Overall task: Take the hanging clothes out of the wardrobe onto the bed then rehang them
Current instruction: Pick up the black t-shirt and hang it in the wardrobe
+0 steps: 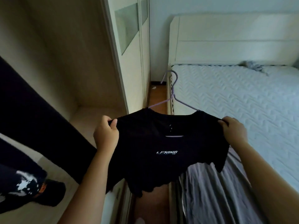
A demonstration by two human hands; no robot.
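A person's two bare hands hold one black T-shirt (166,152) up in the gap between an open wardrobe (64,65) on the left and a bed (234,97) on the right. The left hand (106,135) is clamped on one shoulder of the shirt, the right hand (233,130) on the other, so the cloth is stretched flat with its white logo facing the camera. One lilac hanger (174,97) sits inside the collar, its hook pointing away from the person. Judging by the task, the shirt looks ready to go back on the rail; doing that well means keeping both shoulders seated on the hanger, then freeing one hand to take the hook. Two or three dark garments (27,126) hang at the left edge, and one grey garment (215,191) lies on the near bed.
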